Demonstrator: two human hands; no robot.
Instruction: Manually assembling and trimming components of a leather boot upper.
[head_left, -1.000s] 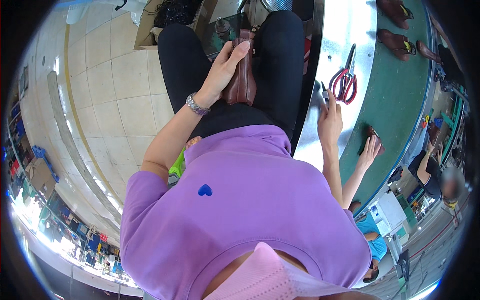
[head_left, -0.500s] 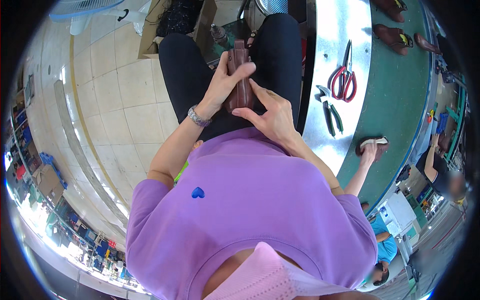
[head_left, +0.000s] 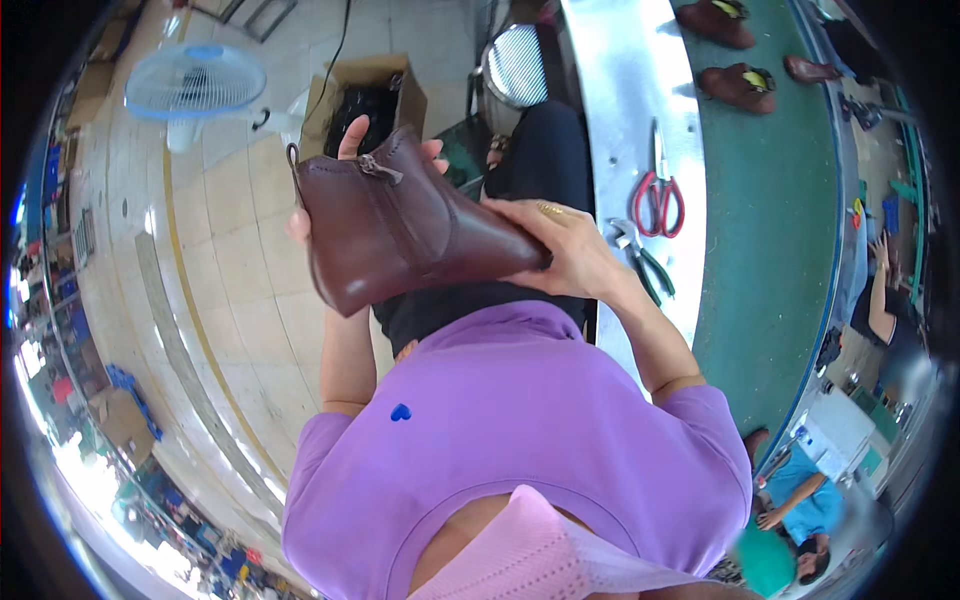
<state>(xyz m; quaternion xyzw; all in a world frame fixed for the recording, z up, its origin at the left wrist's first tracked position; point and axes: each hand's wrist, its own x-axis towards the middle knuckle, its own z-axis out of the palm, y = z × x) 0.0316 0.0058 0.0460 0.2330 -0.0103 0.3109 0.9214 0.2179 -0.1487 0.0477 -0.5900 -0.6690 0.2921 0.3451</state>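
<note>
A brown leather ankle boot (head_left: 380, 235) is raised close in front of me, lying sideways with its toe to the right. A short zip with a metal pull shows at its top edge, and a small loop stands at the back. Behind the shaft, my left hand (head_left: 354, 138) grips the boot; only some fingers show round its edges and the palm is hidden. My right hand (head_left: 565, 245) is closed around the toe, fingers over the upper side and thumb beneath. On the metal bench strip to the right lie red-handled scissors (head_left: 658, 205) and dark-green-handled pliers (head_left: 652, 272).
The metal strip (head_left: 640, 70) borders a green work surface (head_left: 755, 250) carrying several brown shoes (head_left: 738, 88) at its far end. A cardboard box (head_left: 410, 105) with black material and a fan (head_left: 195, 82) stand ahead on the left. Another person in blue (head_left: 800, 485) sits at the lower right.
The boot has come up from my lap toward me and turned from upright to sideways. My right hand now holds its toe. A co-worker's hand and a shoe have left the green surface.
</note>
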